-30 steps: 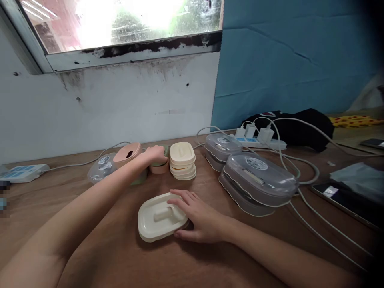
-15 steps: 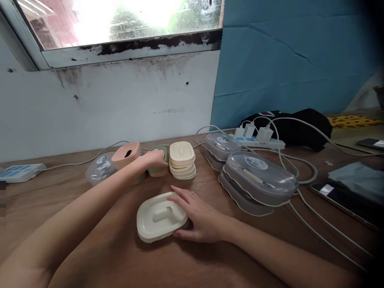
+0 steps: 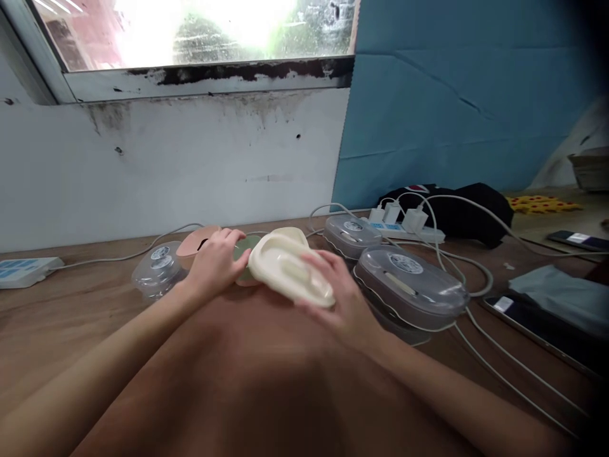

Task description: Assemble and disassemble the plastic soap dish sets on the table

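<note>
My right hand (image 3: 345, 301) grips a cream plastic lid (image 3: 290, 270) by its right end, holding it tilted above the table. A long raised ridge runs along the lid's top. Behind it, a stack of smaller cream lids (image 3: 291, 235) is mostly hidden. Left of the held lid, my left hand (image 3: 216, 257) has its thumb and fingers apart, with nothing seen between them. It is in front of a peach container (image 3: 190, 244) with a dark slot and beside a green container (image 3: 245, 276); whether it touches either I cannot tell.
Clear lidded boxes (image 3: 412, 282) are stacked at right, a smaller clear box (image 3: 352, 235) behind them. A clear round-knobbed lid (image 3: 159, 270) lies at left. White power strips (image 3: 28, 271), cables, a phone (image 3: 537, 330) and black cloth (image 3: 476, 206) occupy the sides and back.
My right hand has lifted the cream lid off the table and moved it up and right, tilting it. My left hand has drawn back left from the green container.
</note>
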`<state>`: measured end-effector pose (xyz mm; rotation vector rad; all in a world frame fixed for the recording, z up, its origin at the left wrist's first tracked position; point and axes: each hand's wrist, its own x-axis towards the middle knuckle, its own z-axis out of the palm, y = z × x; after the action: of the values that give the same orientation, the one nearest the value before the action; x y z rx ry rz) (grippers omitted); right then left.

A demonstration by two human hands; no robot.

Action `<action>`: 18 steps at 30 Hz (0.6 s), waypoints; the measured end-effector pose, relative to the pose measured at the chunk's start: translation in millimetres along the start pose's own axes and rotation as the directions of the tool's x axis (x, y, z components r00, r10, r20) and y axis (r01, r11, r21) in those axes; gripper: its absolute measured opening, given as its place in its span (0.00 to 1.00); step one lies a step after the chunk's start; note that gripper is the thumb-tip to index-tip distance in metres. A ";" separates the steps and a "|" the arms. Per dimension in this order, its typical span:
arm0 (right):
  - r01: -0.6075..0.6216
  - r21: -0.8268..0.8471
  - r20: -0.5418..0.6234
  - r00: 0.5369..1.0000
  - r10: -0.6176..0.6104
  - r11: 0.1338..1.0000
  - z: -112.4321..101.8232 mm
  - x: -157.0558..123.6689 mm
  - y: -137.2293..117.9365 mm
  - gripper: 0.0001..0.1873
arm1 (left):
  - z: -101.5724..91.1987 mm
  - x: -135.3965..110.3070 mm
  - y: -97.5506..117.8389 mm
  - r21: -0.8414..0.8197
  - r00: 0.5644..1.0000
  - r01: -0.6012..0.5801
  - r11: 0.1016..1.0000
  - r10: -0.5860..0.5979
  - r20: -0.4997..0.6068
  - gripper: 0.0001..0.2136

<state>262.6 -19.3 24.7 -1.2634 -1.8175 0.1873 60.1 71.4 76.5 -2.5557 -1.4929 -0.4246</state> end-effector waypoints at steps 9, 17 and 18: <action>-0.531 -0.415 -0.121 0.837 0.534 0.739 -12.3 66.8 -0.6 0.40 | 62.8 -87.0 12.3 -0.243 0.936 -0.350 0.905 0.331 -0.118 0.07; -0.519 -0.534 -0.064 0.812 0.580 0.668 -6.0 81.4 9.7 0.44 | 65.4 -87.6 10.1 -0.329 0.934 -0.356 0.875 0.344 -0.096 0.06; -0.460 -0.536 -0.013 0.843 0.538 0.708 -4.8 74.7 11.9 0.43 | 65.4 -88.1 10.1 -0.336 0.931 -0.362 0.869 0.351 -0.096 0.06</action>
<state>267.7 45.5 63.8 -2.1894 -1.6503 0.0805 38.9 11.2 -13.4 -2.9955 -0.9626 -0.7260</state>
